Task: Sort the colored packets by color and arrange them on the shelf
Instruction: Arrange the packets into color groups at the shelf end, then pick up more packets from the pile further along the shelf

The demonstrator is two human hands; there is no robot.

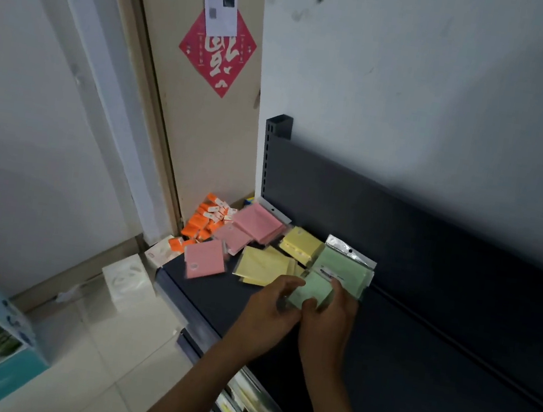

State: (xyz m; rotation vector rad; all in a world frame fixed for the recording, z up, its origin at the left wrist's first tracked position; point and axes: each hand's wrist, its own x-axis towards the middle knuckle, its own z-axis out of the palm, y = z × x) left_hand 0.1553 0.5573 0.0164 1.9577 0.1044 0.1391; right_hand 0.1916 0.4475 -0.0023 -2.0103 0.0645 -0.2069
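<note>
Both the left hand [272, 304] and the right hand [328, 313] gripped a green packet [312, 292], with the green pile [345, 267] touching just beyond it, nearer the right hand.

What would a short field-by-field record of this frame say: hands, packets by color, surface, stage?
left hand: grips the near edge of the green packets
right hand: grips the same green packets
green stack: lying just behind the hands
yellow packets: left of the green, loosely overlapped
pink packets: further left, spread out
orange packets: heaped at the far left end
surface: dark shelf
stage: colors grouped, piles untidy
</note>
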